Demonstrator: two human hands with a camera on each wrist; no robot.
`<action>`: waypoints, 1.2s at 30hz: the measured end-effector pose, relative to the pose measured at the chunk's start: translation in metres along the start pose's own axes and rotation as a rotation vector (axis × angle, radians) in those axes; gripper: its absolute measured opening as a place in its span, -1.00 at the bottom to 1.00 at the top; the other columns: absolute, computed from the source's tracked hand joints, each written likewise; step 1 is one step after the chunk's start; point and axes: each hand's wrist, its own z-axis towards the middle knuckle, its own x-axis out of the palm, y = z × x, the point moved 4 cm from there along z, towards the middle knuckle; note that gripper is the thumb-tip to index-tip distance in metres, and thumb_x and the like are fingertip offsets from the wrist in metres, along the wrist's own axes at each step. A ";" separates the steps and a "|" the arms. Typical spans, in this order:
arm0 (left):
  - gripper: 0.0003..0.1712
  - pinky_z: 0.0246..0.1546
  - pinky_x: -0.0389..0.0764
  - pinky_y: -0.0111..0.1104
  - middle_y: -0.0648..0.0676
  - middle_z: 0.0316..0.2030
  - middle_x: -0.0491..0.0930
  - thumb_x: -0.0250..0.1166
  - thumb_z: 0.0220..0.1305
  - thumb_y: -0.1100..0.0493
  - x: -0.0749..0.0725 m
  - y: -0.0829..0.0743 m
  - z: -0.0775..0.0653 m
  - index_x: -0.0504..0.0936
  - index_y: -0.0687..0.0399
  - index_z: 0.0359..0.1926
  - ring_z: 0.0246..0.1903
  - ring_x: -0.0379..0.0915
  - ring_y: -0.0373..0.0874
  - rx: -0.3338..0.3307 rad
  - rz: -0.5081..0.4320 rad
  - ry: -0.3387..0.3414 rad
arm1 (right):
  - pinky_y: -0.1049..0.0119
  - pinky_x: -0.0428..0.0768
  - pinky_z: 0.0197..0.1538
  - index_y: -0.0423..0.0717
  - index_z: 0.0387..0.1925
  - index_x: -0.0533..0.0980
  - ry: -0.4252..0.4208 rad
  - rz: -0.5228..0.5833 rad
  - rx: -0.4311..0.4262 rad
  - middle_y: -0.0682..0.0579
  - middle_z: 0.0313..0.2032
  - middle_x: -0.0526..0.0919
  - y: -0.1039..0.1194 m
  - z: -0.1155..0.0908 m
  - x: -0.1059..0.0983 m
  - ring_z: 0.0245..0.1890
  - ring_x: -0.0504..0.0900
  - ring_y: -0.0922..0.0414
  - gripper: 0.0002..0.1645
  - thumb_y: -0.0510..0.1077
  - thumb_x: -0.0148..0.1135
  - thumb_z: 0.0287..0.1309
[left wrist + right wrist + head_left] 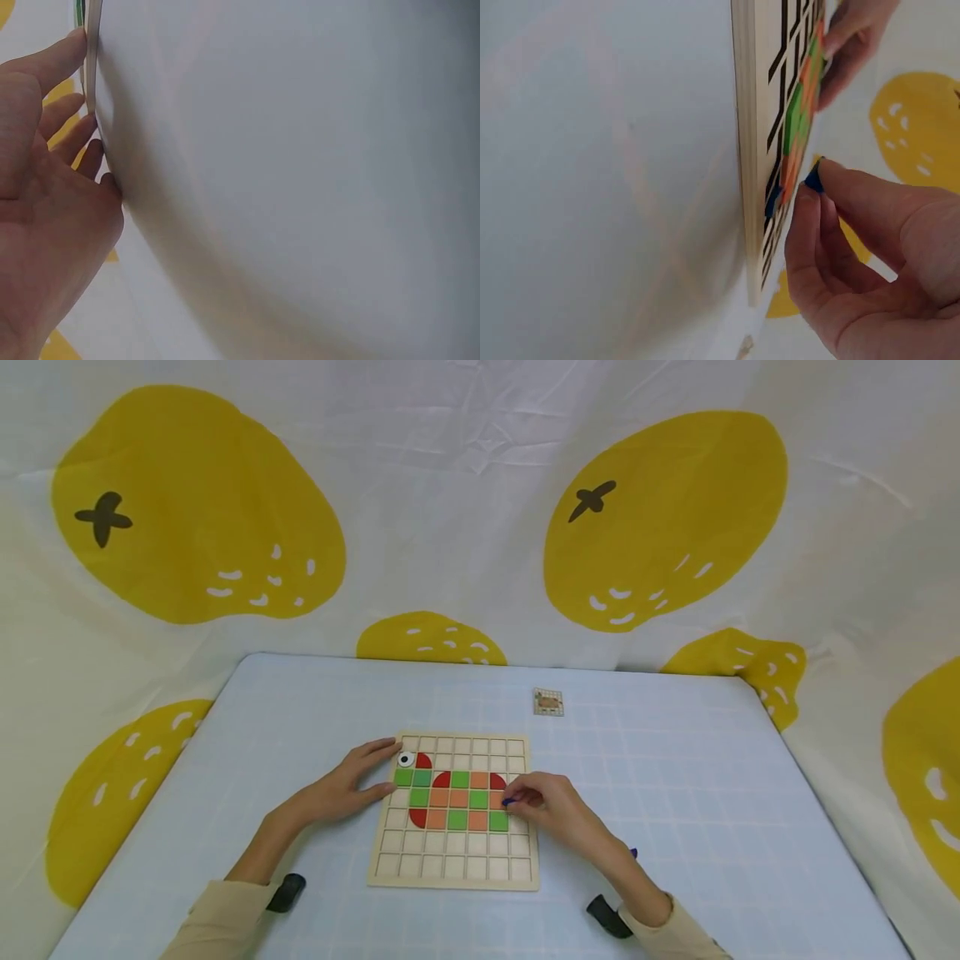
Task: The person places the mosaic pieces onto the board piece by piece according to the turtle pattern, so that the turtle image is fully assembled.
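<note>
A square wooden grid board [397,864] lies on the table, with red, green and orange tiles set in its cells and a round eye piece [406,759] at upper left. My left hand [347,787] rests at the board's left edge, fingers extended; in the left wrist view its thumb and fingertips touch the rim. Between thumb and index finger, my right hand [555,806] pinches a small dark blue piece [814,177] just above the board's right side. The right wrist view also shows another blue piece [773,202] on the board, beside an orange tile.
Toward the table's back lies a small pattern card [548,702]. Another blue piece [634,852] peeks out beside the right wrist. The pale blue table [720,777] meets a white cloth printed with yellow fruit along its back.
</note>
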 end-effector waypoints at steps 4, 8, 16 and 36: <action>-0.21 0.40 0.13 0.29 0.28 0.54 0.10 0.30 0.47 0.00 0.000 -0.001 0.001 0.24 0.15 0.56 0.52 -0.05 0.33 -0.012 0.003 0.006 | 0.37 0.66 -0.16 -0.21 -0.15 0.69 0.020 0.018 -0.018 0.02 -0.22 0.73 0.006 0.002 0.006 -0.27 0.64 0.21 -0.86 -0.33 0.39 0.25; -0.22 0.39 0.14 0.30 0.28 0.54 0.12 0.29 0.47 -0.01 0.000 -0.002 0.001 0.25 0.15 0.56 0.51 -0.05 0.33 -0.009 0.008 0.001 | 0.38 0.66 -0.18 -0.23 -0.17 0.70 0.048 0.037 -0.051 0.02 -0.25 0.71 0.010 0.003 0.014 -0.29 0.63 0.23 -0.88 -0.34 0.39 0.25; -0.22 0.41 0.12 0.29 0.28 0.55 0.10 0.29 0.48 0.01 0.001 0.001 0.001 0.23 0.17 0.56 0.52 -0.07 0.32 -0.004 0.010 0.004 | 0.42 0.63 -0.17 -0.19 -0.19 0.72 0.101 0.026 -0.047 -0.03 -0.26 0.74 0.017 0.007 0.028 -0.29 0.60 0.28 -0.89 -0.33 0.41 0.24; -0.22 0.41 0.12 0.30 0.29 0.55 0.08 0.28 0.49 0.03 0.001 -0.001 0.000 0.22 0.18 0.57 0.52 -0.08 0.33 -0.009 0.001 0.004 | 0.48 0.64 -0.19 -0.17 -0.28 0.75 0.133 -0.025 -0.082 0.13 -0.29 0.74 0.028 0.001 0.047 -0.29 0.62 0.33 -0.89 -0.40 0.41 0.21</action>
